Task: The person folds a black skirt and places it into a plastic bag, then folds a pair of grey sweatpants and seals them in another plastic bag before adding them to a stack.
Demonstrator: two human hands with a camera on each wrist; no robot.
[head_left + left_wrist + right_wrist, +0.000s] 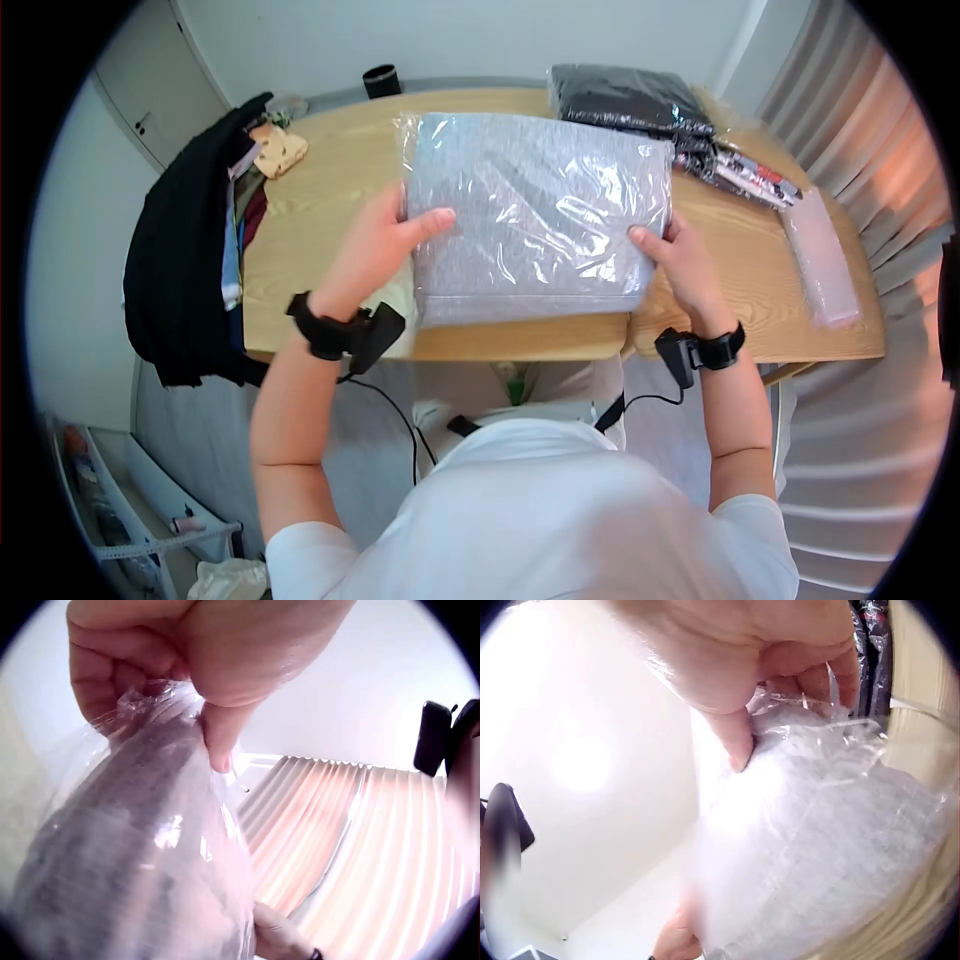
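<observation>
Both hands hold a folded light grey garment in a clear plastic bag (530, 215) over the wooden table. On its left side the left hand (385, 245) grips the edge, thumb on top and fingers behind. At the opposite edge the right hand (685, 260) does the same, its thumb pressing the glossy film. In the left wrist view the left hand (187, 667) pinches gathered plastic at the bag's edge (142, 847). Crumpled film shows under the curled fingers of the right hand (772, 667) in the right wrist view, with the pale bagged garment (817, 840) below.
The wooden table (320, 220) has dark clothes (190, 250) heaped at its left end. A black bagged garment (630, 100) lies at the back right, beside more packaged items (745, 180) and a pale pink flat packet (822, 255). A black cup (381, 82) stands at the back.
</observation>
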